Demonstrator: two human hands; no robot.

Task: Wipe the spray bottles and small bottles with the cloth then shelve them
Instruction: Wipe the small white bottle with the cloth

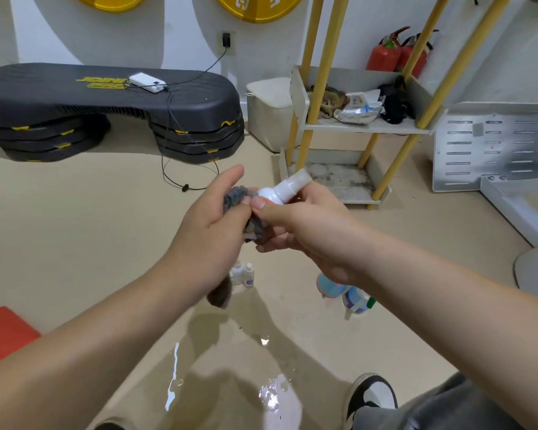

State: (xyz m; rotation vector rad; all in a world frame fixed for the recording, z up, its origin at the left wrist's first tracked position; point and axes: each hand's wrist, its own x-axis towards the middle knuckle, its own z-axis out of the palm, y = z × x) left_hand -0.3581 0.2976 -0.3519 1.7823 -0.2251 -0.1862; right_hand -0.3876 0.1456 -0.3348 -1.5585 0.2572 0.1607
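My right hand grips a small white spray bottle, cap pointing up and to the right. My left hand holds a grey cloth bunched against the bottle's lower end; a tail of the cloth hangs below my wrist. On the floor under my hands stand two or three small white bottles. Two blue spray bottles lie on the floor, partly hidden by my right forearm. The yellow-legged shelf rack stands ahead to the right.
The rack's middle shelf holds rags and packets; its bottom shelf is stained. A black step platform with a charging power bank sits far left. A white bin, red fire extinguishers, a metal panel and wet floor patches surround me.
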